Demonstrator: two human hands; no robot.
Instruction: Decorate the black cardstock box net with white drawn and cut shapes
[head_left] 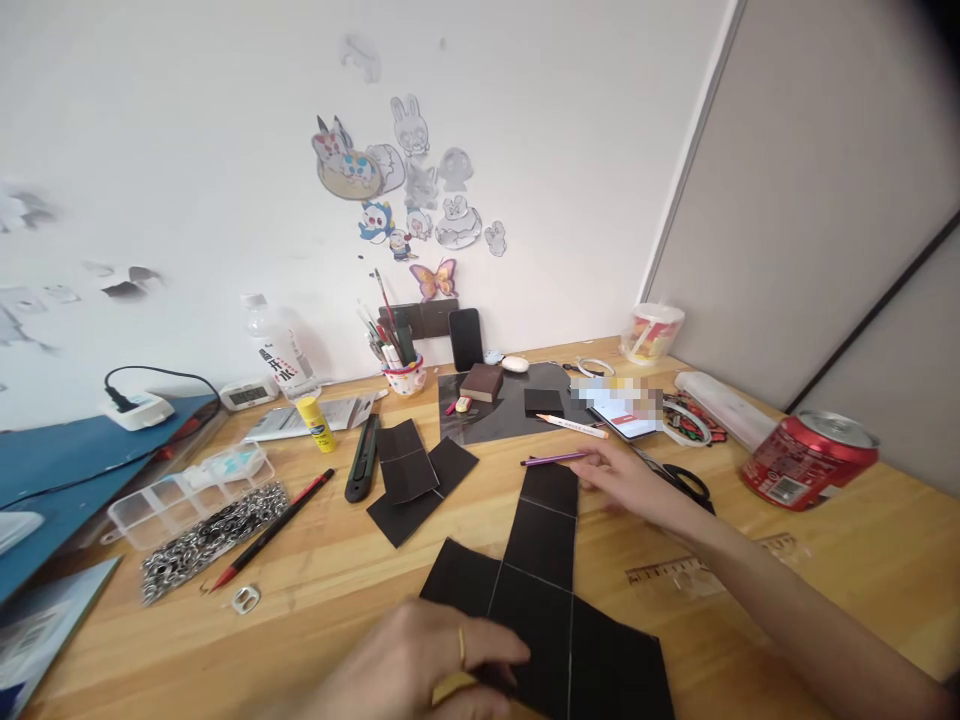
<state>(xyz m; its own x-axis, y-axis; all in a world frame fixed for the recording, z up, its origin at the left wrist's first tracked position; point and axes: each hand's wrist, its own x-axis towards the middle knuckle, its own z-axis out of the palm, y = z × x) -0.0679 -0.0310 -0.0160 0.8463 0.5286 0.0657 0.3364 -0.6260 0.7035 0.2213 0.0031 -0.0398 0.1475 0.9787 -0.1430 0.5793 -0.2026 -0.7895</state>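
A cross-shaped sheet of black card (536,540), marked with thin pale lines, lies in front of me. My left hand (420,640), with a gold ring on one finger, reaches over its lower left part; it is slightly blurred, the thumb and forefinger apart. At the top end of the card, my right hand (611,472) has its fingertips closed on one end of a slim purple pen (551,460). Two smaller black card pieces (405,460) overlap to the left, beside a dark green utility knife (363,460).
Scissors (686,484), a clear ruler (712,568) and a red can (810,460) stand or lie on the right. Behind are a phone (626,410), an orange marker (574,427) and a pen cup (405,375). Leftward are a glue stick (316,425) and a bag of metal rings (214,535).
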